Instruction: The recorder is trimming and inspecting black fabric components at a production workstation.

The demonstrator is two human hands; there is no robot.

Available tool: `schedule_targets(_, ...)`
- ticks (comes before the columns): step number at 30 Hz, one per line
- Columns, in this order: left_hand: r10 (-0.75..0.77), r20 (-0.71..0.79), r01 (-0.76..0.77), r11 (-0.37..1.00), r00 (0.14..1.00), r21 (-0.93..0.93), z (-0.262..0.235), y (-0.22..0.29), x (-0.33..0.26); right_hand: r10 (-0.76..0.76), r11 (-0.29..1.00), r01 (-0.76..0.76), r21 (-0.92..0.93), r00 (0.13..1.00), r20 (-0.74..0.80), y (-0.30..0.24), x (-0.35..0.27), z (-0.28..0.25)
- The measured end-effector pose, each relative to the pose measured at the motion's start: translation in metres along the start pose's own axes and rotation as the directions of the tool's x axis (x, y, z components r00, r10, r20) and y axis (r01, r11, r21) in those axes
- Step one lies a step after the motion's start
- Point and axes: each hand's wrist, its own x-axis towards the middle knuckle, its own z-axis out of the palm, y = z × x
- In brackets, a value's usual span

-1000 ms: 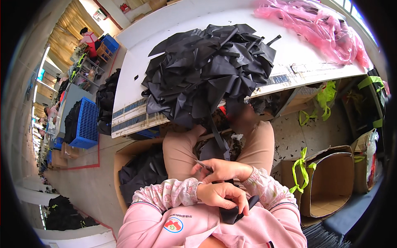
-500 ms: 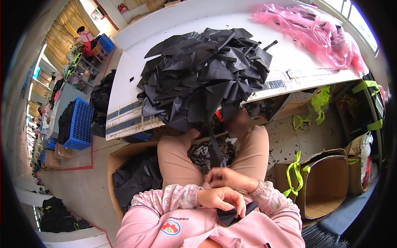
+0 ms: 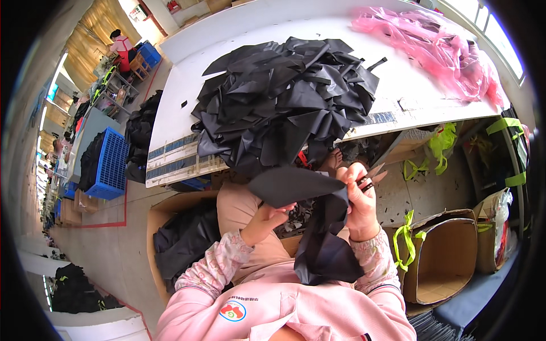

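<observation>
My right hand (image 3: 359, 202) is raised in front of me, closed round a small pair of snips (image 3: 375, 175) with the blades pointing to the upper right. Its fingers also pinch a black fabric piece (image 3: 296, 186). That piece stretches across to my left hand (image 3: 266, 220), whose fingers grip its lower left edge, partly hidden under it. More black fabric (image 3: 327, 244) hangs from my right hand down to my lap. Beyond my hands, a large heap of black fabric pieces (image 3: 284, 96) lies on the white table (image 3: 176, 119) and overhangs its front edge.
A pink plastic bag (image 3: 426, 51) lies on the table's right. An open cardboard box (image 3: 446, 261) stands at my right, a carton of black fabric (image 3: 190, 238) at my left. Dark scraps litter the floor. Further left are a blue crate (image 3: 111, 165) and another person (image 3: 122, 51).
Both hands have risen from my chest and moved apart, the right going up and right. The black fabric is now spread between them, and the snips have come into sight.
</observation>
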Motion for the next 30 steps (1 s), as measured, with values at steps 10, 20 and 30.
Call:
schedule_targets(10, 0.148, -0.227, -0.209, 0.938, 0.963, -0.276, 0.008, 0.006, 0.019, 0.105, 0.988, -0.101, -0.118, 0.994, 0.035, 0.01, -0.008, 0.008)
schedule_targets(20, 0.373, 0.088, -0.344, 0.908, 0.924, -0.239, 0.009, 0.041, 0.016, 0.442, 0.884, -0.395, -0.251, 0.88, 0.175, 0.026, -0.022, 0.028)
schedule_targets(30, 0.774, -0.011, -0.746, 0.606, 0.633, -0.276, 0.006, 0.128, -0.017, 0.515, 0.857, -0.445, -0.258, 0.76, 0.398, 0.012, -0.029, 0.035)
